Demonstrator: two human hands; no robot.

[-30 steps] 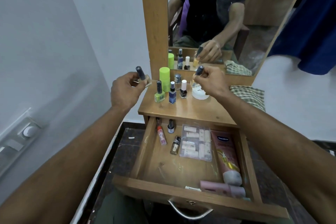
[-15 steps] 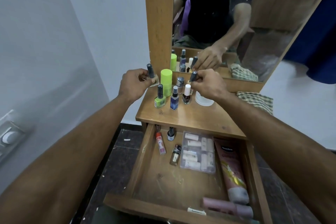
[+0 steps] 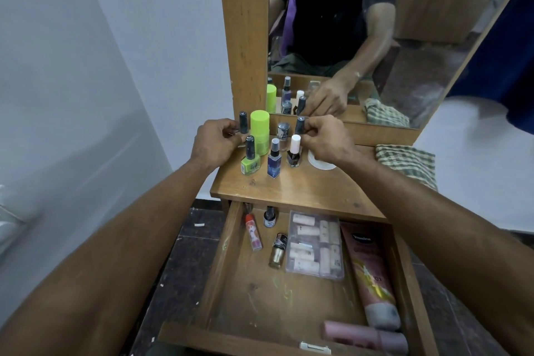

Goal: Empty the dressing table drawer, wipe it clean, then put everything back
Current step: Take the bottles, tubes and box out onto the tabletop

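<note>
The wooden drawer (image 3: 222, 263) stands pulled out below the dressing table top (image 3: 303, 191). Inside lie a red tube (image 3: 253, 233), a small dark bottle (image 3: 270, 217), a gold bottle (image 3: 278, 251), a clear plastic box (image 3: 316, 246), a pink lotion tube (image 3: 371, 272) and a pink tube (image 3: 365, 337) at the front. My left hand (image 3: 215, 143) pinches a dark-capped bottle (image 3: 243, 122) at the back left of the top. My right hand (image 3: 325, 139) pinches another dark-capped bottle (image 3: 300, 125) near the mirror.
On the top stand a lime cylinder (image 3: 260, 131), a green nail polish (image 3: 250, 157), a blue spray bottle (image 3: 274, 159), a white-capped bottle (image 3: 294, 152), a silver-capped jar (image 3: 283, 130) and a white lid (image 3: 319, 163). A checked cloth (image 3: 407, 162) lies right. The mirror (image 3: 404, 23) is behind.
Both hands have moved down and forward with their bottles, bringing them low over the back of the table top. The view has tilted further down.
</note>
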